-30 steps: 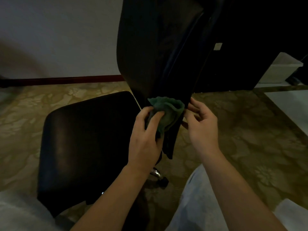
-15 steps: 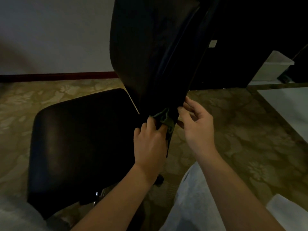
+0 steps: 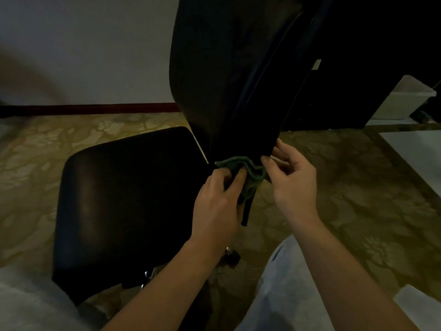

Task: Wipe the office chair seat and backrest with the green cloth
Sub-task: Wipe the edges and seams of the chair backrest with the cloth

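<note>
A black office chair stands before me, its seat (image 3: 124,199) to the left and its tall backrest (image 3: 229,80) rising at centre. The bunched green cloth (image 3: 248,170) lies against the backrest's narrow lower end. My left hand (image 3: 214,206) grips the cloth and presses it on the backrest's near side. My right hand (image 3: 291,185) is at the backrest's right edge, its fingers curled round that edge next to the cloth. Part of the cloth is hidden under my left fingers.
The floor is a patterned yellow-green carpet (image 3: 358,199). A white bin (image 3: 405,99) stands at the back right beside dark furniture (image 3: 358,56). A caster (image 3: 232,256) of the chair base shows under the seat. My light trouser legs (image 3: 286,295) fill the foreground.
The cloth went down the backrest's lower end and almost out of sight, then came back up slightly and shows more. My right hand stayed at the edge.
</note>
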The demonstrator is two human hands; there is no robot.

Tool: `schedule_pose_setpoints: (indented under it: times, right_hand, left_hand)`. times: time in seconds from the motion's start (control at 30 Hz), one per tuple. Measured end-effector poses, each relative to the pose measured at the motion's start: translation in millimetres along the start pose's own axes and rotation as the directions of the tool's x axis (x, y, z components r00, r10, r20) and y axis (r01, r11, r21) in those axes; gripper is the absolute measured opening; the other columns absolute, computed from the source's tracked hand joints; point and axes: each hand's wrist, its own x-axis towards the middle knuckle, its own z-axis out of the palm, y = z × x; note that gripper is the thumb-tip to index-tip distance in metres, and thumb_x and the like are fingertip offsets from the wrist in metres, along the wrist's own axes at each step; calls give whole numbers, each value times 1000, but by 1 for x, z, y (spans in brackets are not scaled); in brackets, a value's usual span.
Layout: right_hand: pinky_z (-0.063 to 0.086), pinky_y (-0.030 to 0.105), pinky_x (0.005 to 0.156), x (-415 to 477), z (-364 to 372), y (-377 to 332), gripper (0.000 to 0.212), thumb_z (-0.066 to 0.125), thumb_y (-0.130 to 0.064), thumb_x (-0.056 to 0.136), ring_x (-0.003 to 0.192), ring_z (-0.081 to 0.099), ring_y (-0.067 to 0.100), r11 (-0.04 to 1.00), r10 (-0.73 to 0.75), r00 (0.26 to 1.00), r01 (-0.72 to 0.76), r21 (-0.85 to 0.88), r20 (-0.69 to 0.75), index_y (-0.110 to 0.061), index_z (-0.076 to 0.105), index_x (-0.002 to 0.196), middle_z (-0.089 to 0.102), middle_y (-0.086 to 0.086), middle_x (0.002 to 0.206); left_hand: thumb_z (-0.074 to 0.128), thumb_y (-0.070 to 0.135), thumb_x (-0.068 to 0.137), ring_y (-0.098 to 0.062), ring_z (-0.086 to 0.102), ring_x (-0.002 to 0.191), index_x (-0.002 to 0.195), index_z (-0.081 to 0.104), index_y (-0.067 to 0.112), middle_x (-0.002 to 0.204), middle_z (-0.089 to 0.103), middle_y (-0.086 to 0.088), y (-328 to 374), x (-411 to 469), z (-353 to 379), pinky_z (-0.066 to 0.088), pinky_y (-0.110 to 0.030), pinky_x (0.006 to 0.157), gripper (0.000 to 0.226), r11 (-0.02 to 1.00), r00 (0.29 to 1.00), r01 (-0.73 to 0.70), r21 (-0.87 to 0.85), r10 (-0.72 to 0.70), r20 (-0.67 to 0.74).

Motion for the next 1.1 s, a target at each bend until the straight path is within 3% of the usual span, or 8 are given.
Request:
schedule_pose_setpoints:
  times: [0.13,0.3,0.43,0.57,0.67,0.83,0.97,1.1]
  right_hand:
    - [56,25,89,0,-1,-1,39,64,-15,95,107,65,0,1000,9,1000,-9,2,2,-25,61,132,70,-14,113]
    - [57,28,89,0,1,3,41,67,-15,93,107,65,2,1000,4,1000,-5,-14,-20,-27,60,131,70,-12,114]
    - [56,22,87,0,2,7,47,67,-12,93,106,64,-1,995,-48,999,46,-86,-19,-25,56,137,67,-15,115]
    - [51,13,86,-2,2,18,59,69,-10,91,108,62,1,978,-120,993,121,-167,19,-26,47,144,64,-13,118]
    - [50,11,84,-6,6,40,67,68,-11,92,108,60,2,964,-95,993,109,-241,68,-30,39,149,61,-12,120]
    - [54,22,89,-16,11,71,61,63,-17,95,108,60,1,951,-21,998,40,-306,67,-34,38,148,62,-4,120]
    - [53,16,83,-16,11,69,55,62,-27,96,106,61,1,963,-15,998,31,-269,62,-35,41,146,62,-4,121]
    - [50,13,85,-18,11,69,53,62,-21,96,110,57,-3,959,-23,998,36,-280,50,-34,44,144,59,-9,127]
  left_hand:
    - [81,19,80,-29,63,87,118,68,10,109,58,-13,10,9,14,58,-38,63,41,999,995,46,9,-47,84]
    - [81,22,78,-27,63,84,112,70,14,108,60,-10,10,3,26,54,-36,58,36,995,988,89,46,-94,126]
    - [75,25,85,-26,64,90,121,68,20,120,57,-10,3,-10,36,55,-35,64,37,990,961,113,90,-132,244]
    - [54,34,100,-24,59,111,141,55,29,139,45,-4,-15,-28,37,55,-36,84,41,974,878,180,138,-223,423]
    - [64,29,95,-24,61,108,147,48,31,132,51,-5,-25,-36,24,57,-36,79,55,982,926,169,86,-188,328]
    - [81,21,79,-26,64,87,139,60,20,113,60,-11,-17,-28,4,56,-35,60,63,997,993,61,54,-66,96]
    - [78,18,81,-31,65,99,137,62,14,125,60,-15,-13,-14,1,60,-39,69,58,999,1000,11,44,-11,-10]
    - [78,18,82,-29,61,116,134,65,14,134,63,-5,-14,-5,12,59,-43,85,54,992,993,-114,61,112,40]
